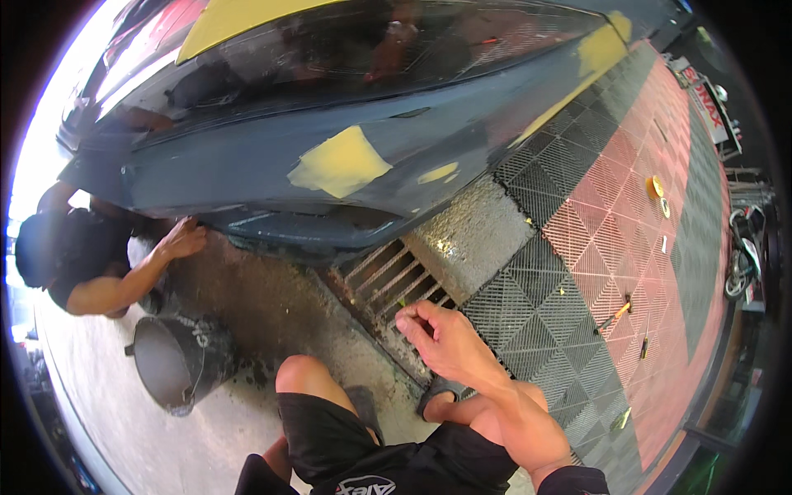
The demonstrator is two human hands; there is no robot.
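My right hand (436,334) is held over the floor in front of the car, its fingers curled together. Whatever they hold, if anything, is hidden. Below and beyond it lies a metal drain grate (396,280). My left hand is out of the picture; only a bit of that arm shows by my left thigh. Ahead of me stands a car body (247,169) in dull grey, with a yellow patch (342,161) that looks like filler and a smaller yellow smear (438,172) beside it.
At the left, a crouching co-worker (82,256) touches the car's lower edge with one hand. A dark bucket (186,363) stands near them. On the red and black floor tiles (577,272) lie a hammer (615,316), a roll of yellow tape (655,186) and small tools.
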